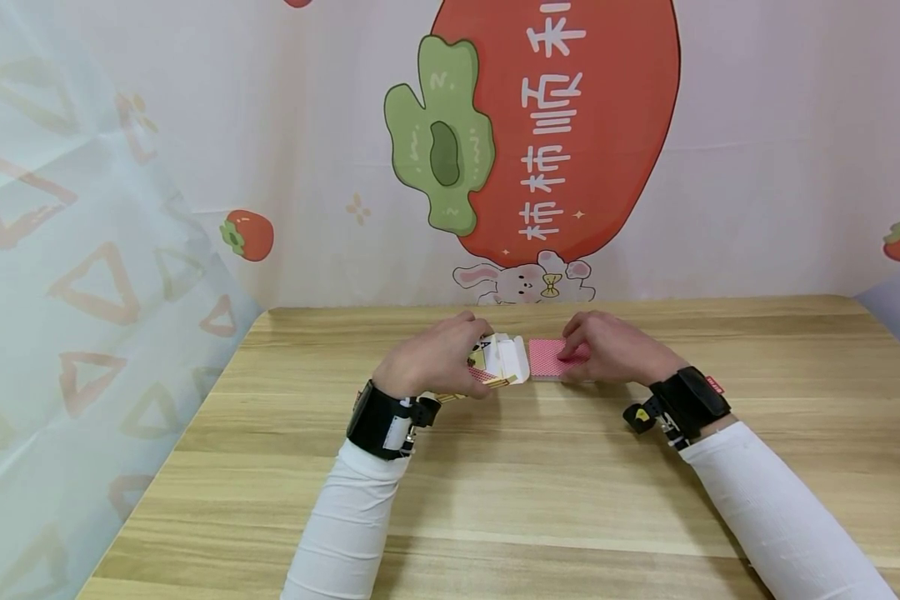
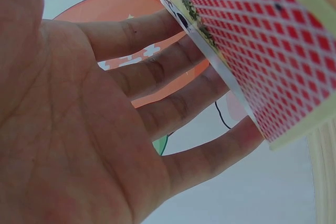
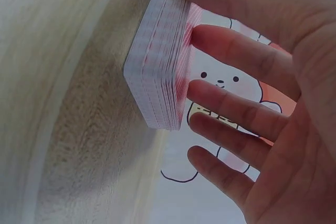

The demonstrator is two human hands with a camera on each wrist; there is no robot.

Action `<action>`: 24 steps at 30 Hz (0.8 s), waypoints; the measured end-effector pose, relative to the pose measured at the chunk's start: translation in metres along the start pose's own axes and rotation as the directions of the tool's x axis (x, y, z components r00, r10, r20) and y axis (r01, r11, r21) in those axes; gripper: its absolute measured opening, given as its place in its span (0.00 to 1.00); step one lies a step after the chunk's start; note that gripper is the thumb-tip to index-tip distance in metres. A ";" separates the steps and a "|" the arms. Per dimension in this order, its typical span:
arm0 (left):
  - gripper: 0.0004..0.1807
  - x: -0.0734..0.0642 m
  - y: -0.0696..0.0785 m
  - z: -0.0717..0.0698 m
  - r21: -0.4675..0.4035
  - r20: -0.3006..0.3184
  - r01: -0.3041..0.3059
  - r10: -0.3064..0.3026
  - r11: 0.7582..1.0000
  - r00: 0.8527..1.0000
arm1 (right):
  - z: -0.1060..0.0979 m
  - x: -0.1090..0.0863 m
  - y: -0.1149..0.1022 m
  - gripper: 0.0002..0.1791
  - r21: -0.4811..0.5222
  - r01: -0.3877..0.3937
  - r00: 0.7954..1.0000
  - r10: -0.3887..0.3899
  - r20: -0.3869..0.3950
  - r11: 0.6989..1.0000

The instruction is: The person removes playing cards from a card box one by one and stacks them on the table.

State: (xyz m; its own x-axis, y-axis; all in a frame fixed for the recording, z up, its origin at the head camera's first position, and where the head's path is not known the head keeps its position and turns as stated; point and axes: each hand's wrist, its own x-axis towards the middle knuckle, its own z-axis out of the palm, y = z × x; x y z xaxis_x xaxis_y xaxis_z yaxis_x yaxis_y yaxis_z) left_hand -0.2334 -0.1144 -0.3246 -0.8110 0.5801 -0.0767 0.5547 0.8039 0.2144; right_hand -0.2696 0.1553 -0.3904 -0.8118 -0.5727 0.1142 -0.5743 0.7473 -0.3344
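Note:
My left hand (image 1: pixel 431 354) holds a playing-card box (image 1: pixel 510 357), thumb along its near side and fingers on the far side. Its open end, flaps spread, faces right. In the left wrist view the box (image 2: pixel 257 40) shows a red-and-white lattice print and my fingertips reach its edge. Just right of the box lies a deck of playing cards (image 1: pixel 545 358), red backs up. My right hand (image 1: pixel 618 346) grips the deck's right part. In the right wrist view the thumb is at the side of the deck (image 3: pixel 155 72), with fingertips against the red back.
Both things are near the back edge of a wooden table (image 1: pixel 450 483). Behind it hangs a white cloth backdrop (image 1: pixel 330 125) with a large printed persimmon and a rabbit. Each wrist wears a black strapped camera, the right one (image 1: pixel 690 404) low over the table.

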 end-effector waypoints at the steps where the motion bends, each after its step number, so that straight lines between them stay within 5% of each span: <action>1: 0.35 0.000 0.000 0.000 0.003 0.000 0.000 0.000 1.000 1.000 | 0.000 0.000 0.000 0.17 0.002 0.000 1.000 0.000 -0.002 1.000; 17: 0.36 -0.001 -0.001 -0.001 -0.025 0.000 -0.001 0.001 1.000 1.000 | 0.000 0.001 -0.002 0.22 -0.048 0.031 0.999 -0.033 -0.040 0.998; 24: 0.37 -0.001 -0.004 -0.003 -0.058 -0.055 -0.026 0.023 0.998 0.998 | -0.008 0.001 -0.009 0.21 0.014 0.020 0.994 -0.018 -0.104 1.000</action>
State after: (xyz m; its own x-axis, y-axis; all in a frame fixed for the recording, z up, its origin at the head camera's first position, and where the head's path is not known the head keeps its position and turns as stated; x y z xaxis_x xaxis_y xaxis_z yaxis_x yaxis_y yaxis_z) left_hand -0.2353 -0.1188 -0.3220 -0.8069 0.5904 -0.0181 0.5640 0.7793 0.2729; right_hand -0.2665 0.1507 -0.3801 -0.8079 -0.5479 0.2171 -0.5885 0.7309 -0.3455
